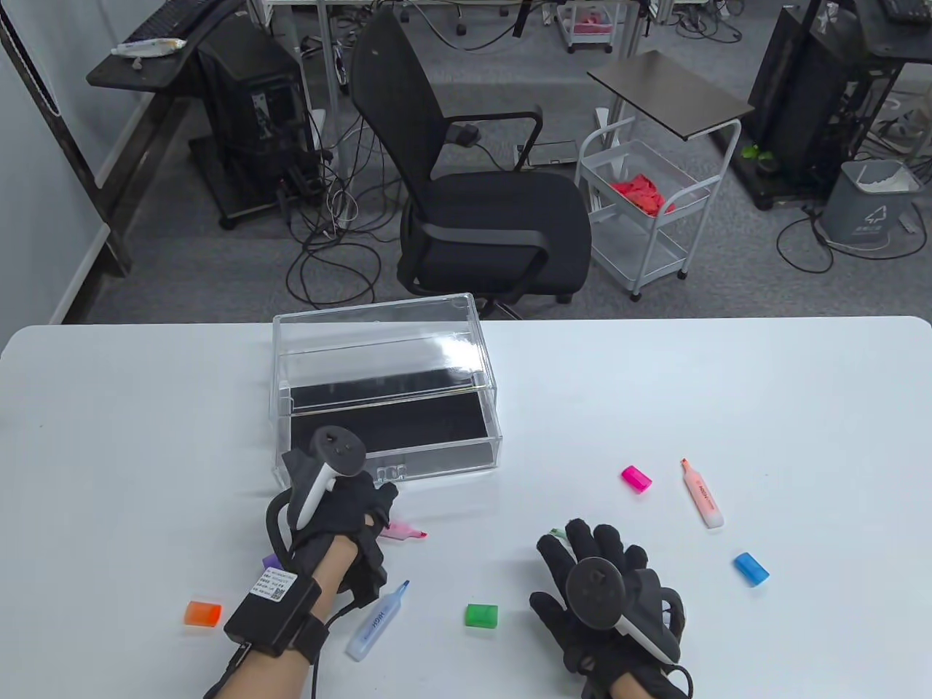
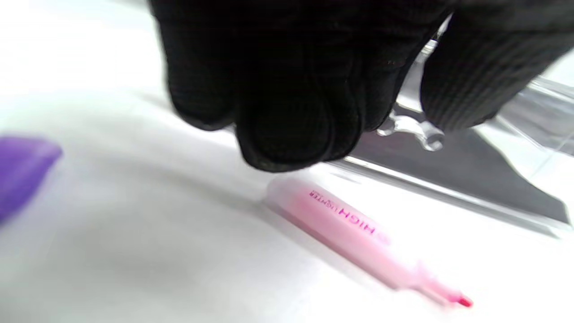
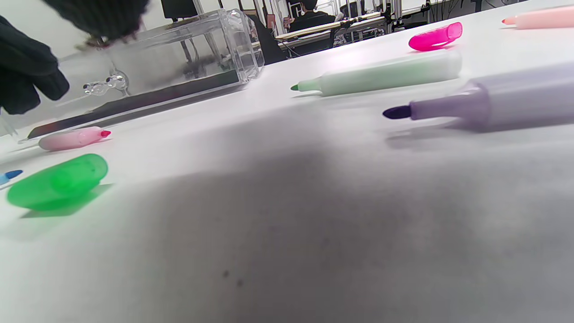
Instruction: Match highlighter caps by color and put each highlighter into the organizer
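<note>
From above, the white tabletop (image 1: 728, 378) carries a clear acrylic organizer (image 1: 386, 389) with a black-lined drawer pulled out toward the person. The left hand (image 1: 338, 513) hangs just in front of that drawer, its grip loosely curled and holding nothing, and it hides most of the pink highlighter (image 1: 406, 533). The left wrist view shows that pen in full, a frosted, pale pink barrel with a bare chisel tip lying flat under the knit fingertips (image 2: 287, 134), apart from them, with a blurred purple cap (image 2: 22, 172) at the edge. The right hand (image 1: 608, 590) lies flat, fingers spread and straight, covering two pens from above except a green speck; the right wrist view reveals them as a mint green highlighter (image 3: 385, 74) and a lilac purple highlighter (image 3: 493, 101), both uncapped, side by side but apart. Loose caps are glossy, translucent plastic: a green cap (image 1: 482, 615) between the hands, an orange cap (image 1: 202, 613) at far left, a pink cap (image 1: 636, 478) and a blue cap (image 1: 751, 569) at right. An orange highlighter (image 1: 703, 495) lies near the pink cap, and a blue highlighter (image 1: 377, 620) by the left wrist.
</note>
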A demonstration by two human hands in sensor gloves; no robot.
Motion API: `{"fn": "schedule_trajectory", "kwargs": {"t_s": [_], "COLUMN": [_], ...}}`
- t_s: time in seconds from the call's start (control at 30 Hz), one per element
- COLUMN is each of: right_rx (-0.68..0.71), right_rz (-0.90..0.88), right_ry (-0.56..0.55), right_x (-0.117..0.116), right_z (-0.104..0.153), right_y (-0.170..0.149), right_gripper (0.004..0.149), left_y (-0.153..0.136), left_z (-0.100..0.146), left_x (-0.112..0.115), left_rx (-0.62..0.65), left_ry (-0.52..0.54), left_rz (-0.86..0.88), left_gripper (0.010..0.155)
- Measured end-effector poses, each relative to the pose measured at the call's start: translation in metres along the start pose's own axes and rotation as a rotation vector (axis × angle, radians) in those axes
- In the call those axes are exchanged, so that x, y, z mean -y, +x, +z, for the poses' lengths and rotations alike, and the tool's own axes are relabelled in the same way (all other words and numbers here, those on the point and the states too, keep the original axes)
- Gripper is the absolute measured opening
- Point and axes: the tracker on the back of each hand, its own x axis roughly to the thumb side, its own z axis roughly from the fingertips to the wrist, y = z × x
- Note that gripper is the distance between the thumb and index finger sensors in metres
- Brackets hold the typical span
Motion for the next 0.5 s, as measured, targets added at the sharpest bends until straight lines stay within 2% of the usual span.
{"fn": "schedule_trajectory", "kwargs": {"t_s": [0.07,0.1,0.17,0.2,0.3,0.5], "right_rx": [0.002,0.002,0.002,0.002,-0.001,-0.005], "right_rz": [0.0,-0.002,-0.002,-0.001,-0.003,-0.01], "right_ry": [0.004,0.007,0.008,0.009,0.012,0.013], "right_x": [-0.001,-0.001,-0.001,-0.001,-0.001,-0.001], "right_z": [0.0,0.0,0.0,0.001,0.001,0.002], "right_y": [0.0,0.0,0.001,0.001,0.0,-0.001], "right_gripper": [0.072,0.072,0.072,0.072,0.072,0.072], "left_y": [0.006,0.01,0.013,0.015,0.017,0.018], "left_z": [0.009,0.01,0.011,0.009,0.005,-0.005], "left_x": [0.002,0.006,0.012,0.017,0.028,0.043], "left_rx": [0.004,0.073,0.085,0.151,0.171,0.17], "left_ry": [0.01,0.036,0.05,0.03,-0.002,0.02], "left_rz": [-0.132,-0.196,-0.294,-0.337,-0.4,-0.522], "left_gripper": [0.062,0.063,0.066,0.068,0.07,0.069]}}
